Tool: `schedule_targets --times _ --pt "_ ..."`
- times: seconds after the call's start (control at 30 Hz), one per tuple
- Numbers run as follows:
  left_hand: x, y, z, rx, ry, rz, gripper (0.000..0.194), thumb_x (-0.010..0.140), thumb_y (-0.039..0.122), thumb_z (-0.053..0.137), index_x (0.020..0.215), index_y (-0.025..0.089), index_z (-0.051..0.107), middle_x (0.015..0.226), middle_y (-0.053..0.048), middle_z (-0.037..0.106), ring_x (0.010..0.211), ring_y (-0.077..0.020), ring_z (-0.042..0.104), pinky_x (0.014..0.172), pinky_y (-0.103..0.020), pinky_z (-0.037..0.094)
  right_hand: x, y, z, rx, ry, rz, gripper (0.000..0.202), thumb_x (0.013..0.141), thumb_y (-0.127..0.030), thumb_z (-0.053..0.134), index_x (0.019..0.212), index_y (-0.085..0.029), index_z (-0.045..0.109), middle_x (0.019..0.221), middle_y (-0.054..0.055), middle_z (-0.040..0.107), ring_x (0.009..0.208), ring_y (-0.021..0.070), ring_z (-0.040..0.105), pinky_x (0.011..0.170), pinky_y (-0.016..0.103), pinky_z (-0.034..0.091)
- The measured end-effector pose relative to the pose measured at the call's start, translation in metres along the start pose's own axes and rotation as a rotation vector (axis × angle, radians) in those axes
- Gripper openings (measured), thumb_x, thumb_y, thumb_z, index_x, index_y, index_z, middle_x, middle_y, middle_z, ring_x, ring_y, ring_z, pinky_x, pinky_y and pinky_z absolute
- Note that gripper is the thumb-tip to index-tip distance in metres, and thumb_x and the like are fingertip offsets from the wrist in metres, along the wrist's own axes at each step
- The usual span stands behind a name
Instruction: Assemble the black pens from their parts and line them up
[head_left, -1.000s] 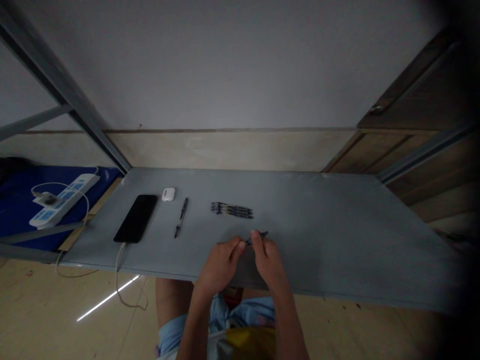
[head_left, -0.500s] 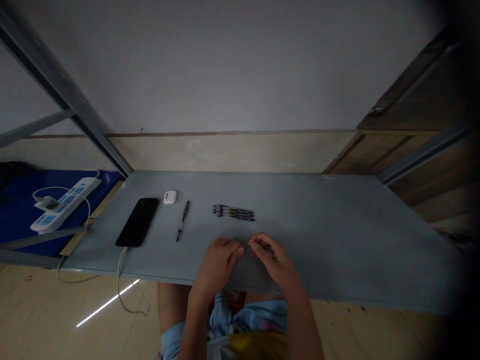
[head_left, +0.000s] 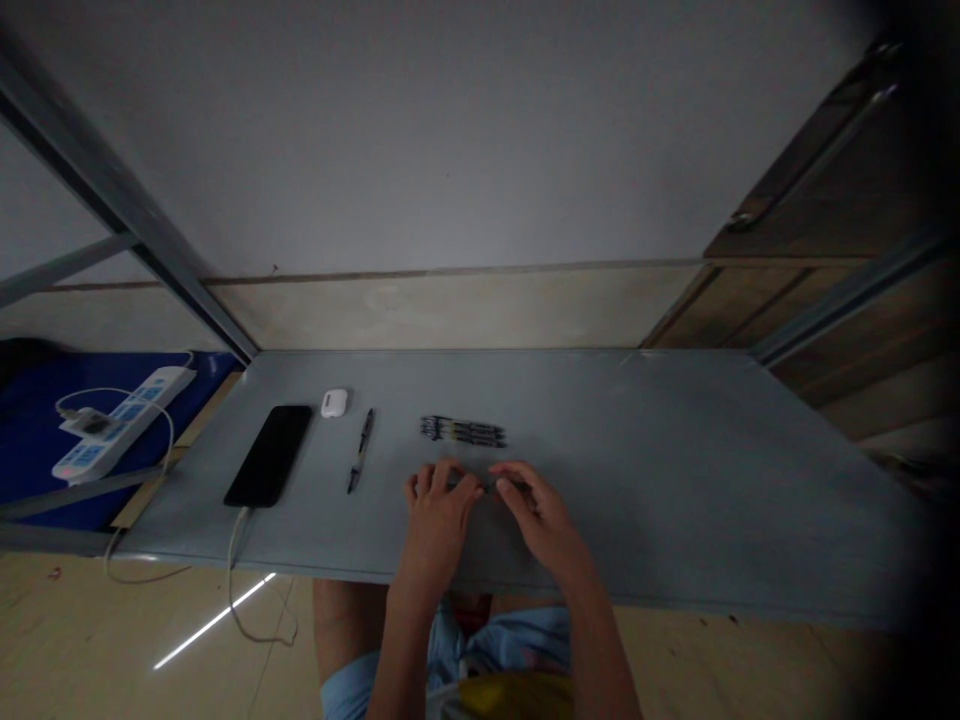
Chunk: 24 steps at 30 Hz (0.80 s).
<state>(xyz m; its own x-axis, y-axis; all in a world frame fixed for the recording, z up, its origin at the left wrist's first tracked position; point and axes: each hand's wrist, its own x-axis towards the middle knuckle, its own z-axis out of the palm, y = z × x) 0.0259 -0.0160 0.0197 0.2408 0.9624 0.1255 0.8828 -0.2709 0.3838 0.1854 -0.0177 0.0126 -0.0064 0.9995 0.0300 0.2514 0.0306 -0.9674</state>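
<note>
Both my hands meet over the front half of the grey table. My left hand (head_left: 441, 500) pinches one end of a dark pen (head_left: 489, 488), and my right hand (head_left: 536, 505) has its fingers closed round the other end. Most of that pen is hidden by my fingers; only a short middle stretch shows. Just beyond my hands lies a row of several black pens (head_left: 463, 432), side by side and pointing left to right. A single black pen (head_left: 361, 450) rests apart, left of my left hand.
A black phone (head_left: 268, 456) with a white cable (head_left: 234, 545) lies on the grey table (head_left: 675, 480) at the left. Behind it sits a white earphone case (head_left: 334, 403). A white power strip (head_left: 124, 425) rests on a blue surface. Metal posts (head_left: 195, 300) rise at the table's corners.
My left hand's fingers have spread and shifted slightly up the table along the pen. My right hand stays pinched close by. The whole view has tilted a little.
</note>
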Motion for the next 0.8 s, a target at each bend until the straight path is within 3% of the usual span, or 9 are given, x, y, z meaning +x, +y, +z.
schedule_targets --times 0.13,0.27,0.4,0.53,0.67,0.8 --pt "0.0 0.002 0.004 -0.048 0.044 0.01 0.022 0.096 0.03 0.043 0.109 0.032 0.06 0.121 -0.004 0.05 0.108 -0.0244 0.045 0.086 -0.041 0.041 0.0 -0.001 0.003 -0.047 -0.011 0.038 0.032 0.093 -0.044 0.045 0.083 -0.02 0.064 0.059 -0.003 0.054 0.055 0.0144 0.05 0.055 0.025 0.04" --pt "0.002 0.003 0.011 -0.102 0.107 0.047 0.023 0.096 0.022 0.041 0.112 0.026 0.057 0.121 -0.005 0.049 0.112 -0.0225 0.042 0.095 -0.04 0.04 0.001 -0.002 0.003 -0.006 -0.002 0.008 0.028 0.089 -0.043 0.051 0.097 -0.022 0.067 0.086 0.003 0.069 0.077 0.018 0.062 0.068 0.027 0.047" --pt "0.004 0.002 0.016 -0.132 0.091 0.082 0.023 0.098 0.018 0.034 0.108 0.02 0.054 0.112 -0.006 0.054 0.105 -0.0212 0.045 0.092 -0.04 0.041 0.002 -0.002 0.004 0.017 -0.005 -0.029 0.026 0.089 -0.04 0.052 0.099 -0.023 0.068 0.103 0.005 0.07 0.097 0.0211 0.063 0.084 0.032 0.048" --pt "0.005 0.001 0.015 -0.172 0.066 0.074 0.021 0.098 0.022 0.036 0.107 0.021 0.055 0.105 -0.005 0.054 0.099 -0.02 0.046 0.089 -0.038 0.041 0.003 0.0 0.007 0.002 0.017 -0.025 0.026 0.089 -0.041 0.051 0.098 -0.023 0.068 0.098 0.004 0.07 0.09 0.02 0.063 0.077 0.03 0.049" --pt "0.004 0.001 0.013 -0.202 0.057 0.048 0.021 0.098 0.024 0.037 0.108 0.024 0.056 0.105 -0.004 0.053 0.1 -0.0199 0.045 0.09 -0.037 0.04 0.003 0.002 0.007 -0.033 0.043 0.032 0.032 0.092 -0.043 0.045 0.101 -0.021 0.066 0.067 0.0 0.063 0.059 0.0163 0.056 0.057 0.026 0.043" --pt "0.003 0.002 0.012 -0.201 0.076 0.025 0.025 0.098 0.025 0.037 0.114 0.026 0.056 0.107 -0.005 0.051 0.101 -0.0204 0.044 0.091 -0.037 0.04 0.002 -0.001 0.007 -0.014 0.042 0.013 0.025 0.088 -0.039 0.053 0.101 -0.021 0.065 0.09 0.003 0.068 0.077 0.0183 0.061 0.067 0.027 0.046"
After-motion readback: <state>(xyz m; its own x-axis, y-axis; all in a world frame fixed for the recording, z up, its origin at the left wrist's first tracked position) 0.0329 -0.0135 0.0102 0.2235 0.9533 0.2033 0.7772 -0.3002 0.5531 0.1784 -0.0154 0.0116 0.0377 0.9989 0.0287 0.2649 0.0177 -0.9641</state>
